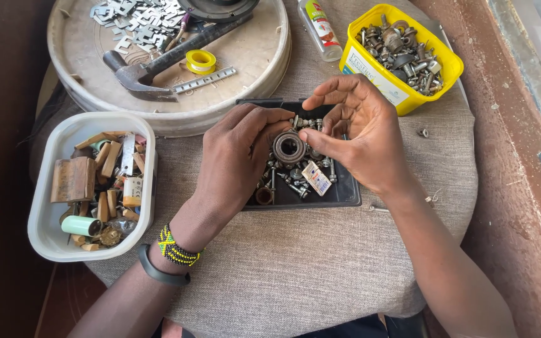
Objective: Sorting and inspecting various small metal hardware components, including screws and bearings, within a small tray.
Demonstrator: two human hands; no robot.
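— Starting nearest, what lies at the bottom of the frame?

— Coarse grey woven cloth (295, 269) covering the worktop, with both forearms coming up from the lower edge. The left wrist carries a black band (161, 270) and a beaded green, yellow and black bracelet (176, 250).

— And the hands?

— They meet at the centre of the frame. The left hand (236, 156) and the right hand (361, 134) together hold a round, rusty metal ball bearing (289, 148). The left fingers (270, 122) curl over its left rim; the right thumb and fingers pinch its right edge, narrow, with the index finger arched above.

— Where is the bearing, exactly?

— Just over a shallow black rectangular plastic tray (339, 195) littered with screws and bolts (292, 181) and a small white label tag (316, 178). Whether it touches the tray's contents I cannot tell.

— To the left?

— A white rounded plastic tub (45, 231) at the left edge, filled with wooden blocks and odd parts.

— Farther back?

— Upper left, a round beige tray (76, 56) holding a dark claw hammer (151, 69), a yellow tape roll (200, 61) and flat metal stampings (136, 15). Upper right, a yellow plastic tub (352, 59) of bolts and nuts, with a small clear bottle (320, 28) just beside it.
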